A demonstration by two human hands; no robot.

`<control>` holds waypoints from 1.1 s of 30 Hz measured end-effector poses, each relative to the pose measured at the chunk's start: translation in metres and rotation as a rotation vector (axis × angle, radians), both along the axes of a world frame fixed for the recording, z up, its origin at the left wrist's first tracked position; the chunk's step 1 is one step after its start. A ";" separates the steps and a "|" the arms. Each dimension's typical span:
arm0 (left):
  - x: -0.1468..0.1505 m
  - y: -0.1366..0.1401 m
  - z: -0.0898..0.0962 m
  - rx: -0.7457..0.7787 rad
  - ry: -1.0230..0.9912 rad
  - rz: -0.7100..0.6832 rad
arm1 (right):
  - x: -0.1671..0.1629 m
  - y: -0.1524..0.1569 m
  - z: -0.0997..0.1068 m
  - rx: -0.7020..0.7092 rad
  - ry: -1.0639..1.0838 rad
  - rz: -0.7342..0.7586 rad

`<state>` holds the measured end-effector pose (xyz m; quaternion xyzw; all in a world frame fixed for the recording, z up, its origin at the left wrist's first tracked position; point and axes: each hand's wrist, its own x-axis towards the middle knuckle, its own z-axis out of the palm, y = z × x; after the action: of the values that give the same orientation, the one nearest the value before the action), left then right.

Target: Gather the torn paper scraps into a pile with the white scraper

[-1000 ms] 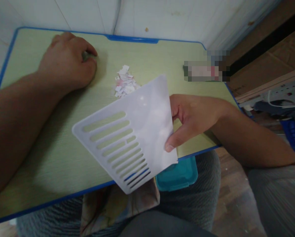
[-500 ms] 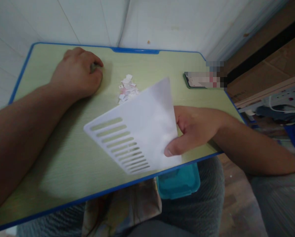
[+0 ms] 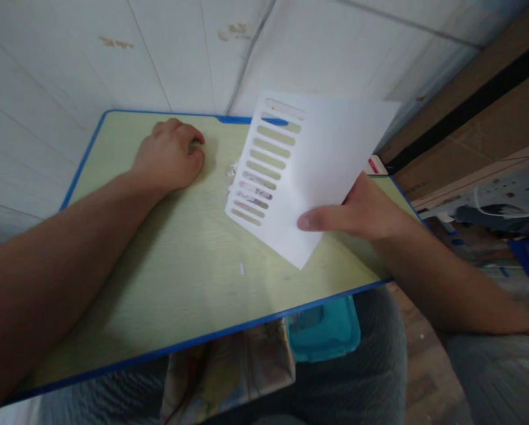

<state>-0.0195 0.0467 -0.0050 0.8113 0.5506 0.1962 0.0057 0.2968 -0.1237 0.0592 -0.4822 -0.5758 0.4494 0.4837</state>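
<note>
My right hand (image 3: pixel 361 209) grips a white paper sheet (image 3: pixel 330 159) by its right side, thumb on the near face, other fingers hidden behind. A row of long rounded slots is cut along the sheet's left edge. It is held up above the table, tilted. Behind its slots and past its edge show small paper scraps (image 3: pixel 231 172) in a pile. My left hand (image 3: pixel 171 154) rests on the table left of the pile with its fingers curled. Something small and greyish may be between thumb and forefinger; I cannot make it out. One tiny paper strip (image 3: pixel 242 268) lies nearer me.
The pale green table (image 3: pixel 176 277) has a blue rim and stands against a white wall (image 3: pixel 82 65). A phone (image 3: pixel 374 165) is mostly hidden behind the sheet. Below the front edge sits a turquoise container (image 3: pixel 328 333) by my lap. Cardboard boxes (image 3: pixel 476 112) stand at right.
My right hand has turned the sheet and raised it, so its slotted edge now stands up in front of the scraps. The small strip on the table has come into view. My left hand stays curled.
</note>
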 end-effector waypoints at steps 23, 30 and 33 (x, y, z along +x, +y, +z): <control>0.024 -0.015 0.012 -0.039 0.030 0.057 | 0.014 -0.121 -0.057 0.025 -0.256 -0.564; 0.023 -0.005 0.004 -0.025 -0.032 0.045 | 0.032 -0.141 -0.059 -0.029 -0.252 -0.564; 0.023 -0.005 0.004 -0.037 -0.038 0.040 | 0.026 -0.146 -0.055 -0.026 -0.235 -0.538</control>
<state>0.0033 0.0421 -0.0015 0.7960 0.5702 0.2012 0.0273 0.3231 -0.2693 0.0040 -0.6723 -0.4736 0.2534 0.5094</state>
